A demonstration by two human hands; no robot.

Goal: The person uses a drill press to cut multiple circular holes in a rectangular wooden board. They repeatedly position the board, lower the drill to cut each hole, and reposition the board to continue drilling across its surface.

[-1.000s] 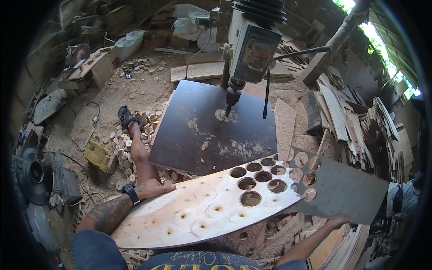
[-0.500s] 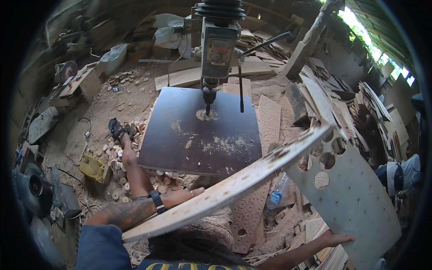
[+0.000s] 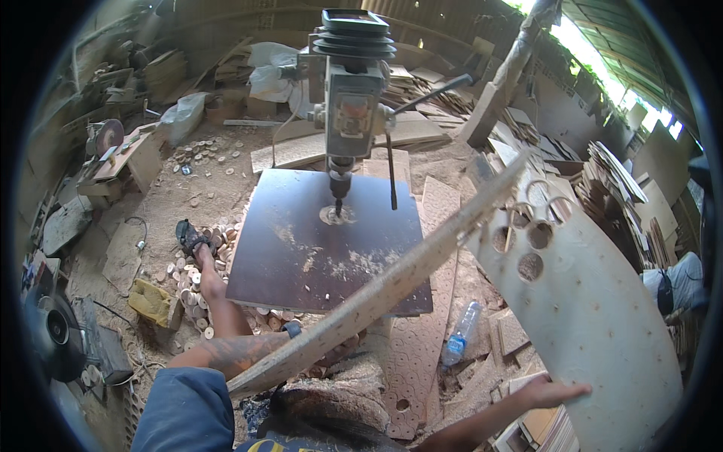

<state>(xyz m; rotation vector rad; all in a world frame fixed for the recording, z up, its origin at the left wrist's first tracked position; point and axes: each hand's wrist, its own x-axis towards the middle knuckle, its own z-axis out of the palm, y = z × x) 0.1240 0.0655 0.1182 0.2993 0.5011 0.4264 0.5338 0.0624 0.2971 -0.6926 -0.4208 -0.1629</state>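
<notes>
Head view: right hand [image 3: 548,392], fingers spread, lies against the holed pale board [image 3: 595,316]; left hand's [image 3: 335,354] fingers hidden, cannot tell.

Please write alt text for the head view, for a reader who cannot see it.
A person's left hand and right hand tilt a plywood sheet with round holes, before a drill press over a dark table.

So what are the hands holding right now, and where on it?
Both hold one plywood board with round holes: the left hand under its near edge, mostly hidden, and the right hand against its lower face.
</notes>
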